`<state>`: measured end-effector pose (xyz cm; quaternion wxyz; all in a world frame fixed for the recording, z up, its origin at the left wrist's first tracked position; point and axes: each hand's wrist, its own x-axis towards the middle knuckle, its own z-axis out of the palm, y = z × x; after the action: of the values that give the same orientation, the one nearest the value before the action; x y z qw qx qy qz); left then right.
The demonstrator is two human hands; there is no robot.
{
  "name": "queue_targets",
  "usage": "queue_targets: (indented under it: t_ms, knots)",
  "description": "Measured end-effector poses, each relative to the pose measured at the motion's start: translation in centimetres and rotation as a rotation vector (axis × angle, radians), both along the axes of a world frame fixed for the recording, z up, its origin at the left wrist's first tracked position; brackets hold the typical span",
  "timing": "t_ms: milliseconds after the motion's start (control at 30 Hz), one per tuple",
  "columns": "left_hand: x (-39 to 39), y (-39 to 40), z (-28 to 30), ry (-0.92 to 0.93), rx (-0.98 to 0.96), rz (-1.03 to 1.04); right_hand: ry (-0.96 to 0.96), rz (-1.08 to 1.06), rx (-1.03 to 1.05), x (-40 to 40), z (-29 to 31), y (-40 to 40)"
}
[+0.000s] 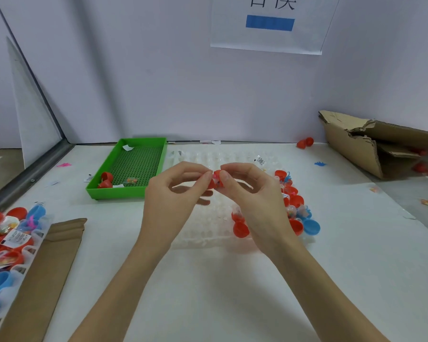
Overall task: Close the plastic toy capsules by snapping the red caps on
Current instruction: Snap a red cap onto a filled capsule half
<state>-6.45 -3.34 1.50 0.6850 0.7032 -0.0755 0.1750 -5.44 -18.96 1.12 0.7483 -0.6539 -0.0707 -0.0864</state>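
Pinching a red capsule (216,181): left hand (171,201), right hand (252,193); labels unreadable.

- A green tray (124,191) sits just left of the hands, slightly beyond them.
- Torn cardboard box (371,139) lies far right.
- A flat brown cardboard sheet (52,262) lies near left.
- A paper sign (269,23) hangs on the wall above.

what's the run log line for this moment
step: snapping cap | left hand: pinches capsule | right hand: pinches capsule | held above clear tray
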Motion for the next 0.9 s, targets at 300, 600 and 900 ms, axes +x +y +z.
queue_targets:
  t_ms: [300,600,900]
  knots:
    - [0.2,0.9,0.5,0.313,-0.347,-0.186,0.024,0.075,0.023,-0.2,0.0,0.1]
    - [0.3,1.4,0.3,0.277,-0.230,-0.148,0.120,0.132,0.152,-0.2,0.1,0.2]
    - [0.4,1.6,0.2,0.236,0.074,-0.091,0.076,0.093,0.001,-0.5,-0.2,0.2]
